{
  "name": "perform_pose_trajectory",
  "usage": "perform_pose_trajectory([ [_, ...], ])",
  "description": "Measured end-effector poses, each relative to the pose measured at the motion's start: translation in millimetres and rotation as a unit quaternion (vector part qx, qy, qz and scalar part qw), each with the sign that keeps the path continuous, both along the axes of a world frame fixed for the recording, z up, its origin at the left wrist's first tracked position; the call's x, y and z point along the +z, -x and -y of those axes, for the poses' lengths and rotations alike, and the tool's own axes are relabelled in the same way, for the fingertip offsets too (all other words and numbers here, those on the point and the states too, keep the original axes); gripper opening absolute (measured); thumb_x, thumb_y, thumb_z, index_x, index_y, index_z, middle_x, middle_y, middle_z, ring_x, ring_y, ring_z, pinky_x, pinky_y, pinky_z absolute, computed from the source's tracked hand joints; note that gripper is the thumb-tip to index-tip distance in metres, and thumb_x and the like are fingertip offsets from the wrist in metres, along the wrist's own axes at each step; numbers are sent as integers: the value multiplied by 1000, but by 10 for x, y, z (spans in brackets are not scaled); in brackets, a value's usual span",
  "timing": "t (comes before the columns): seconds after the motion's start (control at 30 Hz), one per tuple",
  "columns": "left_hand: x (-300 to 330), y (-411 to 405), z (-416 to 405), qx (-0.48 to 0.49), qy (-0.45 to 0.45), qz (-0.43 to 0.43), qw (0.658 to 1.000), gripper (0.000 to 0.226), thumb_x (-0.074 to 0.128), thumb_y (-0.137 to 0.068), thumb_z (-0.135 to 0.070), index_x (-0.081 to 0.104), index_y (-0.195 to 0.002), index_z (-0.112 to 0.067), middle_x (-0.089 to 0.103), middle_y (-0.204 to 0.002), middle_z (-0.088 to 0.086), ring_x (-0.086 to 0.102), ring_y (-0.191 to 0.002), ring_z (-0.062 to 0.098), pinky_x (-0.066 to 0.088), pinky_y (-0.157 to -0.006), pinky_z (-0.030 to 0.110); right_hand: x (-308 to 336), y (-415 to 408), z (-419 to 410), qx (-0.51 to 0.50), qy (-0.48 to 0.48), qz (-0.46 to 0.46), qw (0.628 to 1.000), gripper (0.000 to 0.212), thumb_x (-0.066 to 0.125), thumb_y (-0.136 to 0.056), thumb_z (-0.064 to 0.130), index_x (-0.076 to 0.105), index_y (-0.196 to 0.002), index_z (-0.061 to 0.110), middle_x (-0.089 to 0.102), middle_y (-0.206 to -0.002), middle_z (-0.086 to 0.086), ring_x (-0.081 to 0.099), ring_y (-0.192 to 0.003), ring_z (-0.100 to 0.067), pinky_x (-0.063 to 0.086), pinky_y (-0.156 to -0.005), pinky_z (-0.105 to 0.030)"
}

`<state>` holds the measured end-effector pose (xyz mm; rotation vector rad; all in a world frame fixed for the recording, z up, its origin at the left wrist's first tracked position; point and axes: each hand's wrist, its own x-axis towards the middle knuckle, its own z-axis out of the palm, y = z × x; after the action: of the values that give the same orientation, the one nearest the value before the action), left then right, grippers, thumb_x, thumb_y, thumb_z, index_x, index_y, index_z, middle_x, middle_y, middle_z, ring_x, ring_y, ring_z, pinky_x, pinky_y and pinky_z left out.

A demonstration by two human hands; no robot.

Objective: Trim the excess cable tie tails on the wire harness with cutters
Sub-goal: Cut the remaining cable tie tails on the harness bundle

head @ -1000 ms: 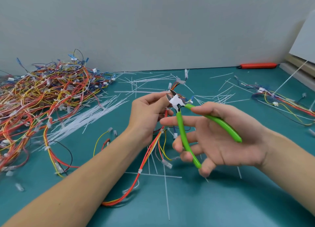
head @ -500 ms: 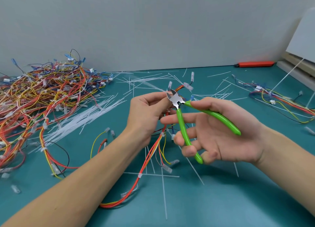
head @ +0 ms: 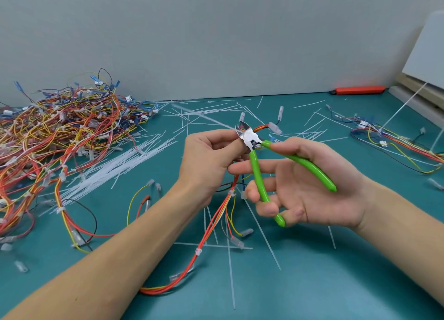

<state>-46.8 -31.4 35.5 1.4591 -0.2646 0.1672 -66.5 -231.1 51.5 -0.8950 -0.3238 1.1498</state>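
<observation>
Where visible, cutters (head: 249, 137) unmarked; unbranded

There is only one view, from a wide-angle camera on the person's head. It looks forward and down, close above the two forearms, over the teal work table (head: 312, 283) toward the grey back wall (head: 216, 36).

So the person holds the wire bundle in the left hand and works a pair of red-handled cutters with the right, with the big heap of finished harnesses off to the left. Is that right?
Nearly. The head view shows the cutters have bright green handles, not red. The rest holds: the left hand grips the wire harness, the right hand holds the cutters, and the heap of harnesses lies to the left.
</observation>
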Motion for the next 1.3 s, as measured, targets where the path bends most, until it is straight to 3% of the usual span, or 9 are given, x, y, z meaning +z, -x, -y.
perform_pose_trajectory([
  [0.2, 0, 3, -7, 22, -21, 5, 1000, 14, 77, -85, -9, 81, -78, -21, 77, -75, 6, 70, -61, 14, 49, -53, 24, -59, 1, -25, -34, 17, 16, 999, 50, 64, -91, 42, 65, -129, 10, 63, -98, -13, 52, -71, -24, 27, -46, -23],
  [0.43, -23, -6, -12, 33, -21, -8, 999, 5, 77, -85, -10, 81, -87, -13, 76, -71, 9, 69, -60, 14, 47, -52, 20, -90, 2, -46, -55, 12, 19, 998, 33, 62, -91, 38, 69, -108, 11, 58, -81, -8, 50, -58, -17, 22, -38, -19],
  [0.6, -13, 6, 3, 18, -4, -7, 1000, 3, 79, -85, -11, 81, -86, -13, 77, -75, 9, 70, -61, 15, 49, -53, 23, -110, -2, -36, -53, 19, 26, 998, 37, 65, -87, 38, 70, -112, 11, 57, -82, -8, 48, -62, -18, 24, -41, -19],
  [0.77, -7, 17, 15, 18, -1, 15, 1000, 18, 79, -86, -7, 82, -78, -23, 77, -74, 4, 69, -58, 12, 49, -51, 19, -123, -13, -21, -38, 6, 6, 999, 47, 64, -88, 39, 67, -123, 8, 62, -89, -12, 51, -69, -23, 32, -43, -20],
  [0.97, -10, -7, -14, 30, -4, 17, 999, 4, 77, -89, -10, 80, -90, -11, 77, -77, 11, 72, -65, 17, 53, -57, 25, -151, -35, -10, -22, 1, 11, 1000, 50, 61, -91, 40, 65, -129, 8, 63, -94, -14, 52, -73, -26, 32, -46, -22],
  [1.17, -15, 22, -2, 52, -48, 61, 996, 10, 77, -89, -13, 82, -92, -20, 77, -73, 4, 68, -61, 12, 53, -58, 23, -182, -43, -22, -20, -27, 15, 999, 52, 57, -95, 40, 62, -136, 10, 65, -96, -15, 53, -74, -27, 31, -47, -23],
  [1.3, -30, 41, 17, 71, -58, 71, 993, 17, 73, -91, -11, 82, -92, -25, 78, -75, 2, 68, -64, 15, 58, -60, 33, -194, -49, -31, -15, -28, 23, 999, 51, 56, -95, 40, 63, -136, 10, 66, -97, -16, 55, -74, -27, 36, -48, -23],
])
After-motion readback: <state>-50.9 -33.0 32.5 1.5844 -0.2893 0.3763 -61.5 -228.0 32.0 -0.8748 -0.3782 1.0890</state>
